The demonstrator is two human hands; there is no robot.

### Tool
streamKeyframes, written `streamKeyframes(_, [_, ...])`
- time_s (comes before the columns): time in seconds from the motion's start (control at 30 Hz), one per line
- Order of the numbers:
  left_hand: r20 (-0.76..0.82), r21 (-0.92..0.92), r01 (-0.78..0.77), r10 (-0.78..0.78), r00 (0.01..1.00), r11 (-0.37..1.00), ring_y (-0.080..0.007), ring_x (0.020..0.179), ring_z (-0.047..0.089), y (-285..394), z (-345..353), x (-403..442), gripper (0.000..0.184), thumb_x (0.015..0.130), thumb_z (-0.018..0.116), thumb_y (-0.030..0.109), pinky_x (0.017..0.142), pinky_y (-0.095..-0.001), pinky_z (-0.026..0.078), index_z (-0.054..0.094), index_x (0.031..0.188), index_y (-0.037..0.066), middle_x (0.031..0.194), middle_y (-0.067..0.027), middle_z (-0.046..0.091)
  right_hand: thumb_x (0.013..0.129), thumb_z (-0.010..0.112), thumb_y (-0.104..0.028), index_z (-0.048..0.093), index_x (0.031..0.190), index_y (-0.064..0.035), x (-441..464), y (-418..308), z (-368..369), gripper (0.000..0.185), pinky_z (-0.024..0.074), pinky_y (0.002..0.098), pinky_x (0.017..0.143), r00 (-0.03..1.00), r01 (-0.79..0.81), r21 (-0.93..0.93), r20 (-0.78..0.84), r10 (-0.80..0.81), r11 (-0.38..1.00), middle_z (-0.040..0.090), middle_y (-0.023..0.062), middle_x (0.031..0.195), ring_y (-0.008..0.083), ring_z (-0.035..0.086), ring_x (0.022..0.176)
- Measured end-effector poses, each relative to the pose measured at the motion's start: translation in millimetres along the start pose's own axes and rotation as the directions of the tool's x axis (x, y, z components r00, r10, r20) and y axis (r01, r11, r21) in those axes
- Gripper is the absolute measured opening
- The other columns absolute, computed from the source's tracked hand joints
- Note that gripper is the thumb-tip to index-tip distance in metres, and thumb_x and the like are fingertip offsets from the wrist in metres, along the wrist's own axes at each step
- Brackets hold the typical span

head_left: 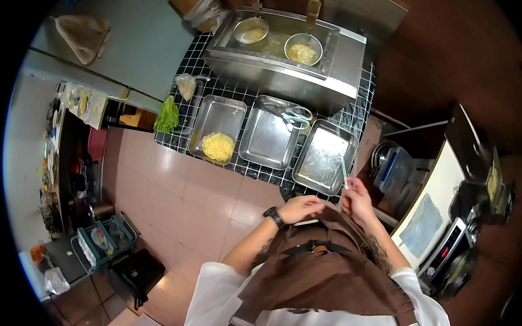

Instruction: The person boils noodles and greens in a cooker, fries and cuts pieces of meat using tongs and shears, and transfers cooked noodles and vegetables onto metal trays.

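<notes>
Bench view, remote station. I have the right hand (357, 201) with its fingers clamped on a thin pale stick (344, 172), its free end over the near right corner of the right tray (324, 151). I judge the grip to be near the stick's lower end so that the rest reaches out past the hand. Left hand (301, 208) sits against the apron (330, 276), fingers curled; I cannot tell whether they hold anything.

Placement: three shallow trays side by side on the tiled bench (362, 115), probably for easy reach. Left tray (218, 115) carries yellow noodles (218, 147) at its near end; middle tray (266, 145) carries scissors (298, 118), handles towards the right tray. Two strainers, left (238, 33) and right (287, 49), sit in the steel tank (274, 75), apparently so their pale contents stay contained in the liquid.

Writing: I can read no brand or label. The red display (445, 252) at far right is too small to make out.
</notes>
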State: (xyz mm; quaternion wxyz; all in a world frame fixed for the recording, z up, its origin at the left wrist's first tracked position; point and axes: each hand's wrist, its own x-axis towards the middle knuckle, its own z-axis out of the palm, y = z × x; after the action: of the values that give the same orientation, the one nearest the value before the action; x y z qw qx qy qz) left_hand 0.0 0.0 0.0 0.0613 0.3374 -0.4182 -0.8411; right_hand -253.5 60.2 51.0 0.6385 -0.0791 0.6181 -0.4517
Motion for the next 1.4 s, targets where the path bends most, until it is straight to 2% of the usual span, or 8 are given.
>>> streamKeyframes(0.03, [-0.012,-0.008,-0.017,0.017,1.000,1.000,-0.0113,0.091,0.064,1.0,3.2,5.5,0.028,0.100,0.062,0.029,0.085,-0.0283,0.053,0.064,0.111,0.004,0.100,-0.0049,0.069,0.090,0.064,-0.014,0.047,0.127,-0.0063,-14.7,-27.1,-6.9,0.041,0.0466,0.0287,0.055,0.997,0.052,-0.062,0.061,-0.049,0.997,0.053,0.0043,0.075,0.0121,0.051,0.058])
streamKeyframes(0.1, [-0.377,0.001,-0.015,0.014,0.926,1.000,-0.0117,0.090,0.065,-38.3,-22.2,-23.5,0.028,0.097,0.066,0.028,0.079,-0.0273,0.053,0.065,0.110,0.003,0.097,-0.0046,0.069,0.089,0.065,-0.016,0.050,0.123,-0.0029,-11.8,-70.5,-13.2,0.040,0.0477,0.0332,0.057,0.934,0.305,-0.710,0.094,-0.344,0.635,0.059,0.0055,0.078,0.0143,0.055,0.061])
streamKeyframes(0.17, [-0.618,0.153,-0.018,0.110,0.778,0.988,-0.0124,0.085,0.065,-85.9,-59.4,-43.8,0.027,0.094,0.070,0.027,0.077,-0.0266,0.053,0.067,0.104,0.002,0.094,-0.0054,0.071,0.087,0.067,-0.020,0.051,0.122,-0.0016,20.7,-135.3,-6.3,0.042,0.0497,0.0384,0.062,0.848,0.419,-0.822,0.204,-0.489,0.384,0.066,0.0111,0.082,0.0233,0.062,0.067])
streamKeyframes(0.23, [-0.687,0.043,0.023,0.012,0.727,0.999,-0.0115,0.081,0.063,-125.3,-85.2,-78.4,0.028,0.093,0.072,0.026,0.075,-0.0268,0.052,0.067,0.103,0.000,0.092,-0.0055,0.070,0.087,0.068,-0.025,0.050,0.123,-0.0017,18.8,-216.2,46.0,0.047,0.0514,0.0429,0.071,0.880,0.252,-0.955,0.159,-0.447,0.156,0.068,0.0173,0.085,0.0343,0.067,0.078])
streamKeyframes(0.37, [-0.800,-0.152,0.086,-0.174,0.575,0.985,-0.0105,0.072,0.057,-194.4,-132.9,-128.0,0.026,0.094,0.068,0.026,0.066,-0.0257,0.046,0.066,0.097,-0.001,0.081,-0.0031,0.066,0.092,0.063,-0.028,0.053,0.125,-0.0037,89.8,-274.8,90.0,0.043,0.0540,0.0467,0.077,0.604,0.242,-0.859,0.498,-0.622,-0.451,0.070,0.0197,0.089,0.0384,0.068,0.086])
streamKeyframes(0.57, [-0.719,-0.321,0.320,-0.449,0.531,0.891,-0.0161,0.071,0.064,-241.8,-225.5,-184.5,0.030,0.094,0.067,0.030,0.056,-0.0285,0.047,0.063,0.108,0.004,0.087,-0.0076,0.068,0.088,0.055,-0.012,0.073,0.102,-0.0034,184.3,-300.6,201.9,0.025,0.0565,0.0429,0.082,0.879,0.041,-0.705,0.362,-0.309,-0.708,0.073,0.0174,0.098,0.0345,0.071,0.096])
streamKeyframes(0.87, [-0.811,-0.348,0.177,-0.390,0.435,0.921,-0.0173,0.074,0.066,-162.0,-342.5,-216.0,0.033,0.094,0.065,0.034,0.061,-0.0307,0.048,0.063,0.111,0.005,0.089,-0.0076,0.069,0.087,0.054,-0.010,0.072,0.109,-0.0061,216.9,-307.7,256.7,0.028,0.0562,0.0432,0.086,0.954,-0.114,-0.815,0.069,-0.291,-0.568,0.071,0.0149,0.113,0.0334,0.069,0.105])
streamKeyframes(1.4, [-0.708,-0.175,0.276,-0.316,0.631,0.945,-0.0156,0.069,0.066,-141.7,-364.0,-172.7,0.030,0.094,0.065,0.029,0.056,-0.0288,0.049,0.064,0.107,0.003,0.085,-0.0073,0.069,0.086,0.055,-0.009,0.071,0.097,-0.0045,111.3,-327.2,233.0,0.020,0.0549,0.0445,0.082,0.846,-0.078,-0.830,0.238,-0.477,-0.552,0.072,0.0183,0.088,0.0355,0.069,0.086])
